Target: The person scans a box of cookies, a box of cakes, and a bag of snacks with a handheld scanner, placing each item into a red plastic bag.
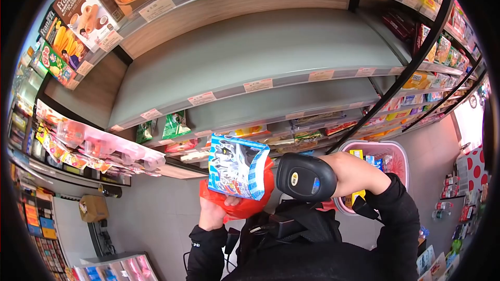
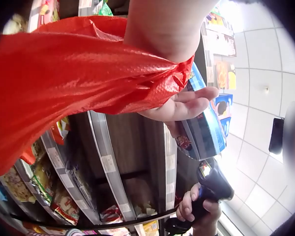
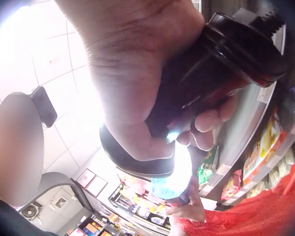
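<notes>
My left hand (image 1: 212, 213) grips a blue-and-white snack bag (image 1: 234, 164) near its lower edge, its printed face up in the head view. A red plastic bag (image 2: 83, 69) hangs from the left wrist and bunches under the snack bag. Facing it from the right is a black handheld barcode scanner (image 1: 306, 178), gripped by my right hand (image 1: 354, 173). In the right wrist view the fingers (image 3: 219, 115) wrap round the scanner's handle, and bright light shows at its head. The scanner's nose is close to the snack bag in the left wrist view.
Store shelves (image 1: 260, 47) with price labels span the front. Two green packets (image 1: 176, 125) sit on a lower shelf. Below the right forearm stands a pink basket (image 1: 403, 164) holding packaged goods. Boxed snacks (image 1: 86, 13) line the upper left, and a cardboard box (image 1: 94, 208) is farther left.
</notes>
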A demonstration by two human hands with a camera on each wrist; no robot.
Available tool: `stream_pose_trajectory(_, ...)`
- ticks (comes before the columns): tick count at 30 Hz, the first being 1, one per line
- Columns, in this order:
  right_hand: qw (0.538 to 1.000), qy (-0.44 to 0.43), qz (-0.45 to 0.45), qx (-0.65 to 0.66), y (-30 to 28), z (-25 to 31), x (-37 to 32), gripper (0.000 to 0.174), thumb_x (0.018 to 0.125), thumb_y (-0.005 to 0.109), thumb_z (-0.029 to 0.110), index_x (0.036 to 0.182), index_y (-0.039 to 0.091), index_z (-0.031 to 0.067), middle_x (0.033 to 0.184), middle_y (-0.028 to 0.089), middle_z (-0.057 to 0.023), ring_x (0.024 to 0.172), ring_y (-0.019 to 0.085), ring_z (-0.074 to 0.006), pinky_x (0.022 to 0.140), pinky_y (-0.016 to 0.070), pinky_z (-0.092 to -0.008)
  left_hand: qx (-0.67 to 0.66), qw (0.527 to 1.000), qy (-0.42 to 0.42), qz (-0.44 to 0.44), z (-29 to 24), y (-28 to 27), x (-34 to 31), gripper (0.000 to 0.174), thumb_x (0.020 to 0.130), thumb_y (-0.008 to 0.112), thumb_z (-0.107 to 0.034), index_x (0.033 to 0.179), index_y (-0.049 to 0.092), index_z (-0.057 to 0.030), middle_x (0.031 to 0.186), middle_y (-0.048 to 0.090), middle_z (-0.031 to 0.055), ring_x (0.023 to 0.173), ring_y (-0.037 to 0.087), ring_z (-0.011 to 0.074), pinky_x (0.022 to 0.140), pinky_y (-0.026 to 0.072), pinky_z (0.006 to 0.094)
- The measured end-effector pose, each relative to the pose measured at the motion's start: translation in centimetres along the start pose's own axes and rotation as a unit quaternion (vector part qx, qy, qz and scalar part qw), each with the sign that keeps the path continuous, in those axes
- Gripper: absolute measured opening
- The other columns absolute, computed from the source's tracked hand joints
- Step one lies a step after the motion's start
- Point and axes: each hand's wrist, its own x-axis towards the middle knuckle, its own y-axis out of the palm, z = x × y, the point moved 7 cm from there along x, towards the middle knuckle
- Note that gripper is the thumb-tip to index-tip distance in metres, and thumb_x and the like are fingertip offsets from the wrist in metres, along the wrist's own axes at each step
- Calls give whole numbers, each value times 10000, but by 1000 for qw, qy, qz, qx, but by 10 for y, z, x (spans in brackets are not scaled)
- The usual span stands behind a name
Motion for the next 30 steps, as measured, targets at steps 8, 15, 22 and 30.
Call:
stream_pose_trajectory(8, 1000, 16, -3, 1, -9, -3, -5, 381, 615, 669, 215, 903, 526, 10, 761, 594, -161, 706, 578, -327, 621, 456, -350, 22, 1000, -11, 11, 4, 4, 8, 481, 833, 296, -427, 1046, 486, -40, 823, 580, 109, 335, 361, 121, 353, 291, 258)
stream_pose_trajectory(15, 1000, 11, -20, 0, -13, -8, -9, 379, 609, 676, 205, 892, 525, 2, 747, 592, -160, 694, 575, -328, 618, 455, -346, 25, 1000, -2, 17, 7, 6, 10, 486, 837, 288, -431, 1051, 481, -40, 825, 576, 112, 331, 348, 119, 348, 275, 257)
stream_pose_trajectory(22, 1000, 14, -26, 2, -15, -13, -12, 385, 599, 683, 194, 893, 528, 0, 754, 595, -158, 689, 579, -317, 628, 458, -334, 18, 1000, -7, 19, 8, 4, 12, 497, 838, 281, -439, 1050, 480, -35, 828, 576, 118, 329, 345, 122, 346, 266, 255)
stream_pose_trajectory(30, 994, 71, -74, 49, -27, -44, -31, 414, 583, 704, 163, 918, 529, -6, 810, 603, -145, 721, 593, -250, 670, 456, -311, -1, 999, -38, 19, 12, 0, 9, 487, 826, 289, -423, 1008, 498, -23, 805, 577, 140, 357, 378, 161, 358, 263, 262)
